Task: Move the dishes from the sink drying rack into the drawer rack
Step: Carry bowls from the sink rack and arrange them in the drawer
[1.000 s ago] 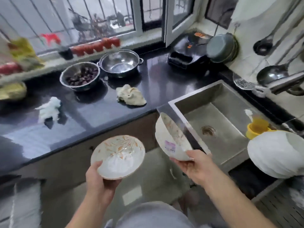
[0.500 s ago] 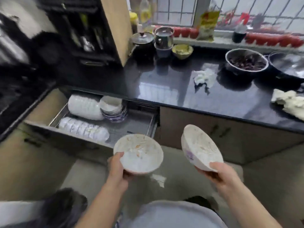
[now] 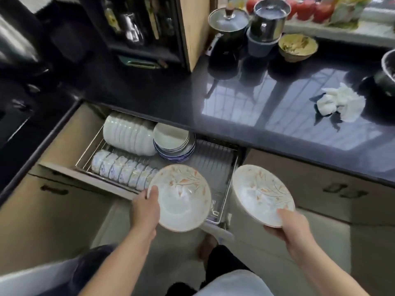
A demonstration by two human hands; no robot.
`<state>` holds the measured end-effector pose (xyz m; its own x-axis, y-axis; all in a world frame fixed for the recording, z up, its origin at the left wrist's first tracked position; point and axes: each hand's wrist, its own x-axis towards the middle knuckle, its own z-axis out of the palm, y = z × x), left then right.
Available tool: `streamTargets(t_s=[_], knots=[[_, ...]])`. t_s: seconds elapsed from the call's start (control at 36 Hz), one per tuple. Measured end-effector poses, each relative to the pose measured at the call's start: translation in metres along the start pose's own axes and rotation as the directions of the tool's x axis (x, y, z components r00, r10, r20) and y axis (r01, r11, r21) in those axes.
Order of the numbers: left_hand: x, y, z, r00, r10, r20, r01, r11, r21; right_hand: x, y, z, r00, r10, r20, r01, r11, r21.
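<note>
My left hand (image 3: pixel 145 210) grips the rim of a white bowl with orange leaf pattern (image 3: pixel 183 199), held over the front edge of the open drawer rack (image 3: pixel 215 159). My right hand (image 3: pixel 292 227) holds a second bowl of the same pattern (image 3: pixel 260 193) by its near rim, just right of the drawer and tilted toward me. Inside the wire rack stand a row of white bowls (image 3: pixel 128 135), a row of small patterned bowls (image 3: pixel 121 169) and a stack of plates (image 3: pixel 173 142). The rack's right part is bare wire. The sink is out of view.
A black countertop (image 3: pixel 245 99) overhangs the drawer. On it stand a black kettle (image 3: pixel 226 39), a steel pot (image 3: pixel 267 20), a yellow bowl (image 3: pixel 297 47) and a white cloth (image 3: pixel 339 103). A closed cabinet door (image 3: pixel 320 193) lies to the right, my legs and foot (image 3: pixel 207 246) below.
The view swung left from the sink to the open drawer. Both hands carried their bowls along; they now sit close to the drawer's front edge, the left one over the rack.
</note>
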<state>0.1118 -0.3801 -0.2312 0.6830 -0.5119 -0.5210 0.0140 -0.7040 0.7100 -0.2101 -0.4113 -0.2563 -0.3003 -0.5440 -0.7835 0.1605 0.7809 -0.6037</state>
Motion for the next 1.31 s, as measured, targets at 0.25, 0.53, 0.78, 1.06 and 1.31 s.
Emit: streamTargets(t_s=[0.25,0.53,0.78,1.06,1.31], knots=[[0.098,0.004,0.055,0.965,-0.193,0.175,0.142,0.953,0.268,0.035,-0.005,0.055,0.992,0.059,-0.113,-0.069,0.994,-0.089],[0.172,-0.036,0.160,0.794,-0.490,0.360,0.555,0.826,-0.101,0.052,0.030,0.076,0.947,-0.026,-0.319,-0.035,0.982,-0.185],[0.204,-0.058,0.244,0.751,-0.466,0.468,0.585,0.799,-0.142,0.061,0.065,0.093,0.936,-0.034,-0.351,-0.016,0.990,-0.138],[0.222,-0.045,0.283,0.790,-0.394,0.470,0.517,0.840,-0.165,0.075,0.081,0.091,0.936,0.002,-0.351,-0.050,0.991,-0.128],[0.221,-0.035,0.228,0.753,-0.379,0.538,0.345,0.923,0.168,0.087,0.079,0.106,0.936,-0.029,-0.351,-0.030,0.987,-0.160]])
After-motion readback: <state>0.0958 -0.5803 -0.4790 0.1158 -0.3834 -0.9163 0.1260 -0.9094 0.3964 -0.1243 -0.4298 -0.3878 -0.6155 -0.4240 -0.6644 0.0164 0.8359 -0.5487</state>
